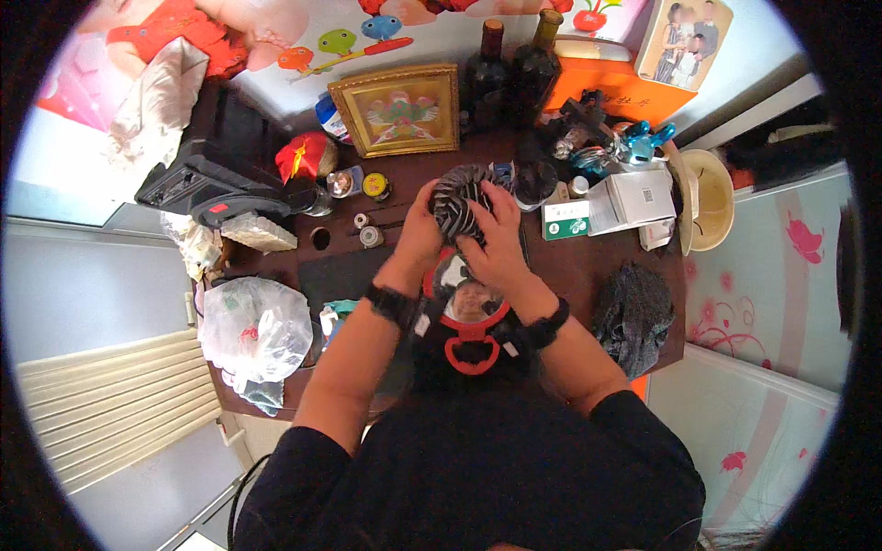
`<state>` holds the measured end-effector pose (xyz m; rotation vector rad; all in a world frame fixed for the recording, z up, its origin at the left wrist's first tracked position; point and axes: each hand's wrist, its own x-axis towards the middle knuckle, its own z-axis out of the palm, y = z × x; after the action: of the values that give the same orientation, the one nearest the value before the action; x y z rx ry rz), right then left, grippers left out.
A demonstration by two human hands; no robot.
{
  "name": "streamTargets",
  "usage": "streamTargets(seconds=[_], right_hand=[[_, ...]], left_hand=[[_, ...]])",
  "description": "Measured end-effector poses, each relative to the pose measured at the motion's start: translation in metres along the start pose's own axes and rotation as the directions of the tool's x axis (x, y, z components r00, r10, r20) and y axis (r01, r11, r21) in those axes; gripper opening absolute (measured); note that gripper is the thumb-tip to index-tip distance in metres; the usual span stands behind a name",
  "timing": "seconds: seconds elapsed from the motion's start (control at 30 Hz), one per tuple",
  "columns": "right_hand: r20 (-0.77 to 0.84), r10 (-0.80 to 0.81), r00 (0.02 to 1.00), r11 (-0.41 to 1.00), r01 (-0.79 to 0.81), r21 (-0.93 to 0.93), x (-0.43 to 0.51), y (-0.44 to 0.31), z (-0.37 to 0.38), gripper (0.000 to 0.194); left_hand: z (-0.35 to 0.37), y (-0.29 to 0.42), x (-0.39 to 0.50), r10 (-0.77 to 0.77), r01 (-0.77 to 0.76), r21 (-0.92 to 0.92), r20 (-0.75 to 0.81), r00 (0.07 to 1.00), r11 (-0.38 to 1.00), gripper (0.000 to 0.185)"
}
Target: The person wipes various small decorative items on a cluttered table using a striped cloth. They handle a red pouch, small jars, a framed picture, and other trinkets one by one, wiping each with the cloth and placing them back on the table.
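Observation:
My left hand (422,224) and my right hand (497,234) hold a rolled or bunched black-and-white striped cloth (458,200) between them, over the middle of the dark wooden table (565,265). The left fingers press on its left side; the right fingers spread over its right side and front. Below the hands a red-framed hand mirror (475,320) with a looped red handle shows part of a reflected face. Black bands circle both wrists. The underside of the cloth is hidden.
A gold-framed picture (396,113) and two dark bottles (489,82) stand behind. Left are a clear plastic bag (255,330), a yellow-lidded jar (376,185) and a tape roll (371,237). Right are a white box (630,200), a green-and-white box (566,220) and dark crumpled fabric (634,317).

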<state>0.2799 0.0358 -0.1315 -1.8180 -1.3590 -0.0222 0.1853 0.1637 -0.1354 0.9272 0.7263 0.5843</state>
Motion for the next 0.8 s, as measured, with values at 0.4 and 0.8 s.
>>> streamTargets(seconds=[0.4,0.8], right_hand=[[-0.13,-0.039,0.991,0.9,0.091,0.427,-0.008,-0.091,-0.09,0.047],[0.447,0.314,0.838,0.02,-0.476,0.879,-0.067,-0.129,-0.095,0.031]], left_hand=[[-0.014,0.076,-0.166,0.544,-0.466,0.563,0.035,0.839,0.682,0.067],[-0.007,0.088,-0.25,0.764,-0.695,0.709,0.38,0.522,0.122,0.06]])
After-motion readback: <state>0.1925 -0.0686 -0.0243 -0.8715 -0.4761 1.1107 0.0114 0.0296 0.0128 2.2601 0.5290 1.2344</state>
